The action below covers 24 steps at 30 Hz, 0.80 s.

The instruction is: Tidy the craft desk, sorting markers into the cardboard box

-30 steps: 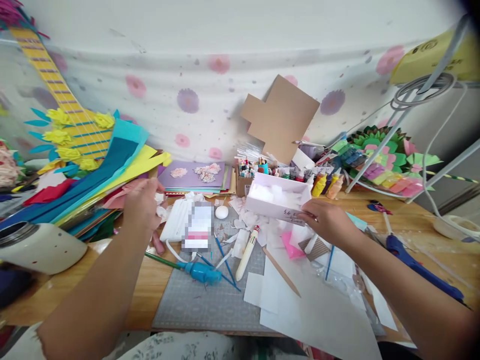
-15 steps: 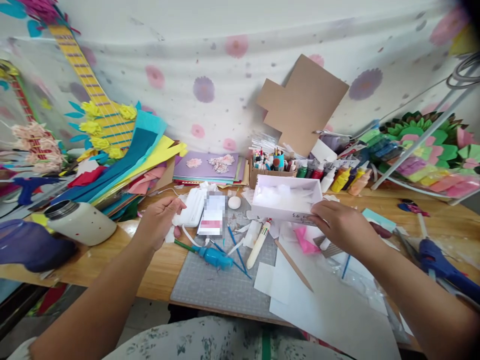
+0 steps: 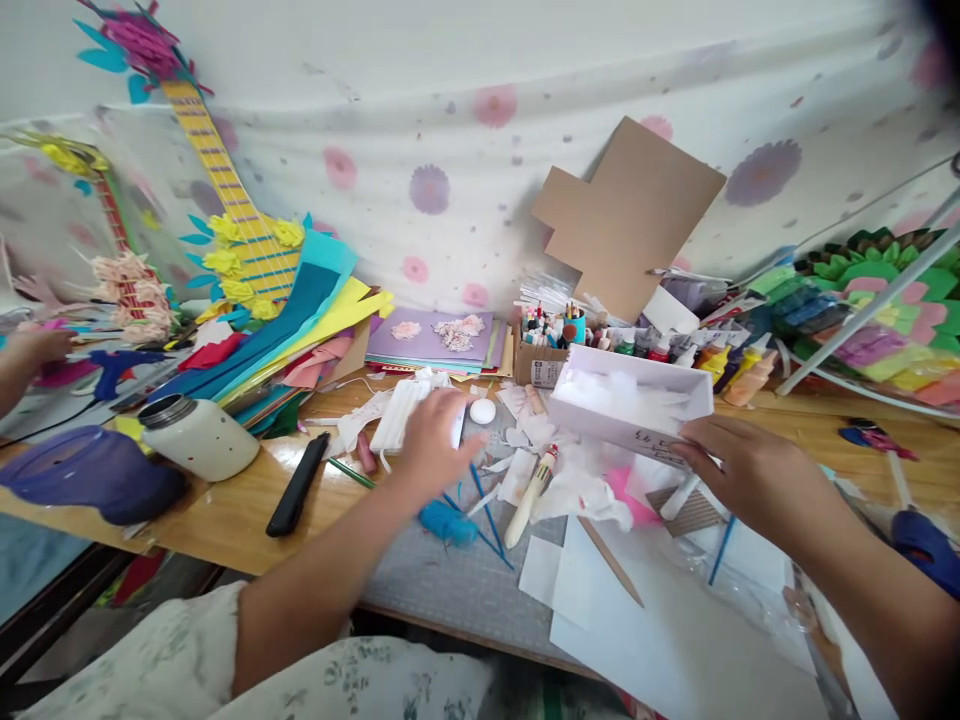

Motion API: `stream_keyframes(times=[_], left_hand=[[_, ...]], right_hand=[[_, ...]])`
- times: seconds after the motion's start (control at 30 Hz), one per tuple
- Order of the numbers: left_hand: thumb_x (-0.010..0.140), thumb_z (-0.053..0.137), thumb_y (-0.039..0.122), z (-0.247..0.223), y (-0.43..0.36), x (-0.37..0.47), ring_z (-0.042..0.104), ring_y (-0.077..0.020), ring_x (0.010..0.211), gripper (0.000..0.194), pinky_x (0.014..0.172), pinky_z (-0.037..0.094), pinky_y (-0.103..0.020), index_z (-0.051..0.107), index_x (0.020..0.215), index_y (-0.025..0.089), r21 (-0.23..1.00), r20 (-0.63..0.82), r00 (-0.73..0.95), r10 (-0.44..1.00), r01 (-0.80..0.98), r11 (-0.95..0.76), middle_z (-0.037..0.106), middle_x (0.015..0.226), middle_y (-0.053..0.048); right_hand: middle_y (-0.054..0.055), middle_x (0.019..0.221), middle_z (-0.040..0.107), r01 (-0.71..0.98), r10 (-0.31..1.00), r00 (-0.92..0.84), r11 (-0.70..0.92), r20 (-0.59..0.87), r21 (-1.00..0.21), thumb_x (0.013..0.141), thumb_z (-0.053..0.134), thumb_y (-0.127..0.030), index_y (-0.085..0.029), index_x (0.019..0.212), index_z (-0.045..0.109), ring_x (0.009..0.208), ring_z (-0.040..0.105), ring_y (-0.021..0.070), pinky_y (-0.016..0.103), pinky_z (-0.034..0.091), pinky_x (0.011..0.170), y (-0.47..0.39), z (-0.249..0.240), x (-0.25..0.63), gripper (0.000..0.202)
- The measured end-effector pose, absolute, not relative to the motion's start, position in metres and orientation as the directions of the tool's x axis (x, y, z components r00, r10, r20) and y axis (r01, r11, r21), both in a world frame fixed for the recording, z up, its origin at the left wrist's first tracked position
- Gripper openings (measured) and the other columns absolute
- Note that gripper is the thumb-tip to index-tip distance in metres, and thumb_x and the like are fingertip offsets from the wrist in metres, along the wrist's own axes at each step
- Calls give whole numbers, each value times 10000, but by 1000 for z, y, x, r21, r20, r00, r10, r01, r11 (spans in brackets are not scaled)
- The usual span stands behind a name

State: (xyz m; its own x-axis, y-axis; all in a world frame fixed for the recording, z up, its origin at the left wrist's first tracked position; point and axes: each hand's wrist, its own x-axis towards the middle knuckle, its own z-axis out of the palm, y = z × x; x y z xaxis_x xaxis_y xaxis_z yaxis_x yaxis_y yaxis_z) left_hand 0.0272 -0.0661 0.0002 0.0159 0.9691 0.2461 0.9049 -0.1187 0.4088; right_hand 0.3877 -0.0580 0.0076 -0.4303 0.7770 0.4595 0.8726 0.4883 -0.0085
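My right hand (image 3: 731, 455) grips the near right corner of a white box (image 3: 615, 425), tilted toward me. White fluffy stuffing (image 3: 611, 392) lies inside it, and handwriting shows on its near side. My left hand (image 3: 435, 445) is over the cutting mat, slightly blurred, with thumb and fingers apart and nothing visible in it. It covers most of the phone, beside a white corded item (image 3: 394, 420). Just past its fingers sits a small white round object (image 3: 482, 411). A multicolour pen (image 3: 531, 497) and a blue tool (image 3: 448, 522) lie on the mat (image 3: 450, 570).
A black-handled cutter (image 3: 298, 485), a white bottle (image 3: 199, 437) and a purple container (image 3: 90, 470) stand or lie at left. Another person's hand (image 3: 34, 350) is at far left. Paint bottles (image 3: 720, 365) line the back; a blue glue gun (image 3: 926, 545) lies right.
My left hand has moved right from the white corded item to over the phone, uncovering the cutter. My right hand and the box have shifted right. The view has turned slightly left.
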Motion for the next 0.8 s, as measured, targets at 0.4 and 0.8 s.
stream_keyframes(times=[0.4, 0.8], left_hand=[[628, 700, 448, -28, -14, -72, 585, -439, 1032, 860, 827, 445, -511, 347, 1391, 265, 388, -21, -313, 949, 873, 297, 624, 1114, -188], [613, 688, 318, 18, -26, -92, 638, -242, 836, 781, 600, 528, -308, 375, 1324, 238, 921, -41, -310, 950, 357, 157, 582, 1152, -115]], right_hand=[[67, 851, 660, 854, 746, -472, 519, 470, 36, 942, 410, -357, -194, 797, 616, 751, 607, 204, 301, 408, 615, -51, 0, 379, 300], [130, 1009, 652, 877, 785, -478, 449, 393, 171, 897, 495, -372, -179, 975, 645, 881, 598, 269, 373, 450, 714, -37, 23, 341, 256]])
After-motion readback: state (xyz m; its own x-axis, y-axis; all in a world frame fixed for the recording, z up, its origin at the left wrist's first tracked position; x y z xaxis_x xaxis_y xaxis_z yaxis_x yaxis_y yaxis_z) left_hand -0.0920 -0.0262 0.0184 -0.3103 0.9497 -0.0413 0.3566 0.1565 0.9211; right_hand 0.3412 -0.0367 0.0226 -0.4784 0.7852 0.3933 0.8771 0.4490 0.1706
